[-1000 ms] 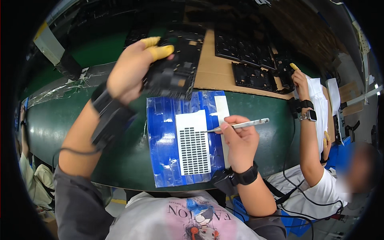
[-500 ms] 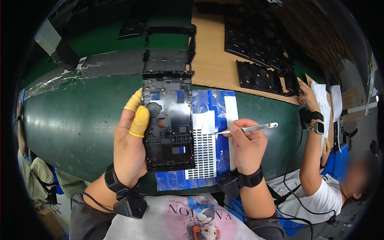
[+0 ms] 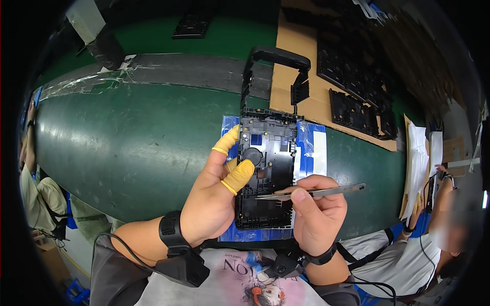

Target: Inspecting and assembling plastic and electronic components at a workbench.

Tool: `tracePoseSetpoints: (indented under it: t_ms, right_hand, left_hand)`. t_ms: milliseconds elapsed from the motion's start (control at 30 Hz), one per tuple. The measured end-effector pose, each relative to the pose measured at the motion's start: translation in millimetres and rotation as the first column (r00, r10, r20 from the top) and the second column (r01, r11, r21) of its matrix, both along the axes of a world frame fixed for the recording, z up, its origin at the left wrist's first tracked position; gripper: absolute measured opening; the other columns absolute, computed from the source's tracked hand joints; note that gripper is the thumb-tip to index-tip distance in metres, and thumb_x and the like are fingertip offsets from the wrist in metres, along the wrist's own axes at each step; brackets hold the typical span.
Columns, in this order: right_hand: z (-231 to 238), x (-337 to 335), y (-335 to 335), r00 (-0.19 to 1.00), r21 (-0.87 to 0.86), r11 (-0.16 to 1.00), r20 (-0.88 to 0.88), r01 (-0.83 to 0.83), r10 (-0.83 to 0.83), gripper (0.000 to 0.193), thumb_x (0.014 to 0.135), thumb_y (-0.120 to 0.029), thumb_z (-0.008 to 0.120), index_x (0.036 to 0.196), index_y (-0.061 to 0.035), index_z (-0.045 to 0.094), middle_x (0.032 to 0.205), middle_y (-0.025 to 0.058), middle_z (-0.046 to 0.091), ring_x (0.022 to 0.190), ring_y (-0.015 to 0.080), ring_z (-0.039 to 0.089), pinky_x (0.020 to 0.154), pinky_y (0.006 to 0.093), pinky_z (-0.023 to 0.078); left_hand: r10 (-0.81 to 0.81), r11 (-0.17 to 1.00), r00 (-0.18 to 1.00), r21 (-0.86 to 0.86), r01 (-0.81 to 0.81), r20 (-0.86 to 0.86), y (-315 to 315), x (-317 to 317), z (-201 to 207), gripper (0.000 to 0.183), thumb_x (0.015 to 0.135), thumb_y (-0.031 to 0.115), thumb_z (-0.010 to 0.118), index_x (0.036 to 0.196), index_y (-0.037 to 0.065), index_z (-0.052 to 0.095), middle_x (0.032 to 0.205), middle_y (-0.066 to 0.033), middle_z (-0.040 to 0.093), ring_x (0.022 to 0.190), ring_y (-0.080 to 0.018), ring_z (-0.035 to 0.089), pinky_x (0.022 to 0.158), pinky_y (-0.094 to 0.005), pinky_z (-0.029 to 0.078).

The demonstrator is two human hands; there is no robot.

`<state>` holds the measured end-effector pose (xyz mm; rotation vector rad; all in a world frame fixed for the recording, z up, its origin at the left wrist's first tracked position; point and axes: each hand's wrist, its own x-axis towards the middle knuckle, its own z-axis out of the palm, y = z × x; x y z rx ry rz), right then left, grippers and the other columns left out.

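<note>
My left hand (image 3: 217, 191) grips a black plastic frame (image 3: 275, 153) by its left side. Yellow finger cots cover its thumb and a finger, and the thumb presses near a round disc on the frame. An open loop forms the frame's far end. Between the thumb and fingers of my right hand (image 3: 319, 209) is a pair of metal tweezers (image 3: 339, 191). Their tips lie over the lower part of the frame; whether they touch it or pinch anything is too small to tell. Under the frame lies a blue sheet (image 3: 305, 135) with a white strip (image 3: 319, 153).
Several black frames (image 3: 354, 109) rest on cardboard (image 3: 291, 84) at the back right. Another black piece (image 3: 193, 25) lies farther back on the green table (image 3: 138, 137). At right, a co-worker (image 3: 408, 265) sits near upright white sheets (image 3: 416, 163).
The frame in my left hand has shifted right and now covers the label sheet. My right hand has brought the tweezer tips from that sheet to over the frame. The co-worker's arm has drawn back.
</note>
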<state>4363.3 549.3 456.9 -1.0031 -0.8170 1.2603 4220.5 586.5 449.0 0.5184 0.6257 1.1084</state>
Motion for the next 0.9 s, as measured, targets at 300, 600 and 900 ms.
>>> tracePoseSetpoints:
  t_ms: [300, 600, 900]
  right_hand:
    - [-1.7, -5.0, -1.5, 0.999, 0.063, 0.997, 0.008, 0.042, -0.042, 0.018, 0.073, 0.005, 0.056, 0.090, 0.0047, 0.050, 0.077, 0.0128, 0.058, 0.068, 0.0136, 0.057, 0.064, 0.0212, 0.045]
    - [-3.6, -5.2, -2.8, 0.997, 0.072, 0.995, 0.047, 0.062, -0.066, 0.019, 0.072, 0.004, 0.058, 0.089, 0.0040, 0.050, 0.076, 0.0115, 0.058, 0.067, 0.0119, 0.056, 0.061, 0.0199, 0.044]
    - [-1.2, -7.5, -2.4, 0.995, 0.054, 0.996, 0.067, 0.076, -0.080, 0.018, 0.072, 0.004, 0.059, 0.088, 0.0037, 0.050, 0.075, 0.0102, 0.057, 0.067, 0.0112, 0.055, 0.062, 0.0199, 0.044]
  left_hand:
    - [0.010, 1.000, 0.998, 0.016, -0.012, 0.066, -1.7, -1.9, 1.1, 0.051, 0.082, 0.015, 0.049, 0.126, 0.012, 0.023, 0.113, -0.0088, 0.044, 0.098, -0.0187, 0.047, 0.084, -0.0328, 0.041]
    - [0.006, 1.000, 0.993, -0.010, -0.005, 0.120, -3.5, -3.3, 2.8, 0.051, 0.083, 0.006, 0.045, 0.127, 0.011, 0.019, 0.113, -0.0089, 0.043, 0.100, -0.0154, 0.046, 0.086, -0.0298, 0.038]
    - [0.008, 1.000, 0.998, 0.010, -0.008, 0.066, -3.0, -3.7, 1.4, 0.051, 0.082, 0.017, 0.049, 0.125, 0.012, 0.023, 0.112, -0.0089, 0.044, 0.098, -0.0189, 0.047, 0.084, -0.0335, 0.041]
